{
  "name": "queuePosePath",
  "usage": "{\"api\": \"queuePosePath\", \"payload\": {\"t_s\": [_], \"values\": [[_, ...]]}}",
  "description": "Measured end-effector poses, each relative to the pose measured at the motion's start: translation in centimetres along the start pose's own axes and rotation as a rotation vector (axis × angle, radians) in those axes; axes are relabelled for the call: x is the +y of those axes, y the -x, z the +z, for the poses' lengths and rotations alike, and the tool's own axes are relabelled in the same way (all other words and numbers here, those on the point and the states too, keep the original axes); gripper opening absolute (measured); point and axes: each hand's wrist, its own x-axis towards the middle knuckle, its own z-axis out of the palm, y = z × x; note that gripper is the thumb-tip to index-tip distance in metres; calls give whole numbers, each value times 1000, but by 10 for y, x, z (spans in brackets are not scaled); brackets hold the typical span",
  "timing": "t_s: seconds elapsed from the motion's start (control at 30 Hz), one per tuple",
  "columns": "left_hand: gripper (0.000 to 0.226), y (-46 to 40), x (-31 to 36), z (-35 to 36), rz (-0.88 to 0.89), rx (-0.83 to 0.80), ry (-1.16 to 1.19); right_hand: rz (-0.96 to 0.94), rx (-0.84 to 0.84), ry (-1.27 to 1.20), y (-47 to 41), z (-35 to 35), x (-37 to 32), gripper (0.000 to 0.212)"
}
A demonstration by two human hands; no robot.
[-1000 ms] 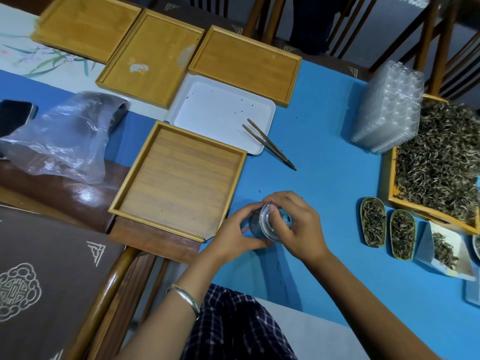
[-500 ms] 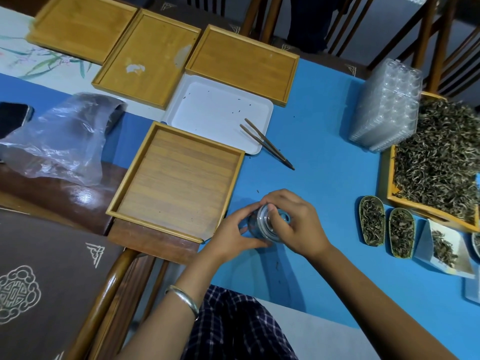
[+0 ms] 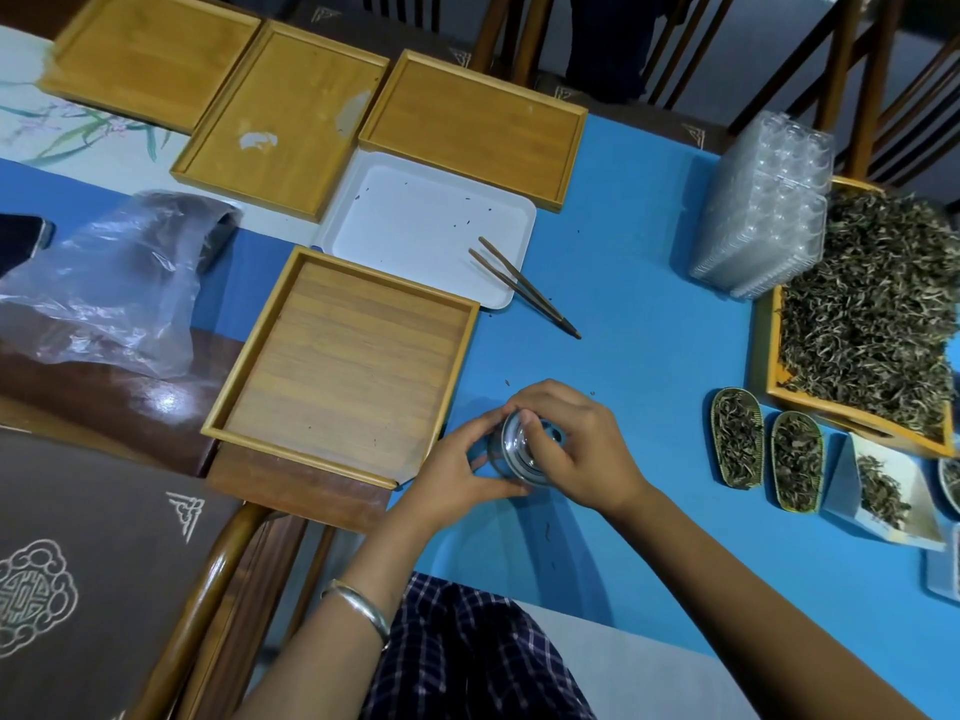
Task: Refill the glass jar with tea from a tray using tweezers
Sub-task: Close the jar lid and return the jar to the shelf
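A small clear glass jar [image 3: 521, 452] stands on the blue table, held between both hands. My left hand [image 3: 457, 472] cups its left side and my right hand [image 3: 582, 449] wraps over its top and right side. Brown tweezers [image 3: 524, 287] lie untouched beyond the hands, resting partly on a white tray [image 3: 415, 226]. A wooden tray heaped with dry tea leaves [image 3: 872, 314] sits at the far right. The jar's contents are hidden by my fingers.
An empty wooden tray [image 3: 343, 366] lies just left of the hands, with three more behind it. Two small oval dishes of tea [image 3: 737, 444] and a white scoop sit to the right. Stacked clear plastic packs [image 3: 769, 210] and a crumpled plastic bag [image 3: 114, 283] are also on the table.
Both hands stay closed around the jar; the fingers shift slightly on it. Tweezers and trays have not moved.
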Motion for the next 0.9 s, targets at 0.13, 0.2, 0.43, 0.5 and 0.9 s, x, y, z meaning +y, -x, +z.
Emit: {"api": "queuePosePath", "payload": {"t_s": [0.13,0.2,0.43,0.5,0.9], "values": [[72,-1,8,-3,48,-18,-91,-21,-78,-9,1,-5,2,25],[72,-1,11,-4,96,-15,-133,7,-42,-73,8,-8,6,47],[92,-3,16,-7,75,-86,-167,312,-11,-183,62,-5,34,97],[91,-7,16,-9,60,-117,-224,320,-58,-196,67,4,40,94],[75,-7,46,-13,7,-152,-181,350,119,-536,45,1,17,72]]}}
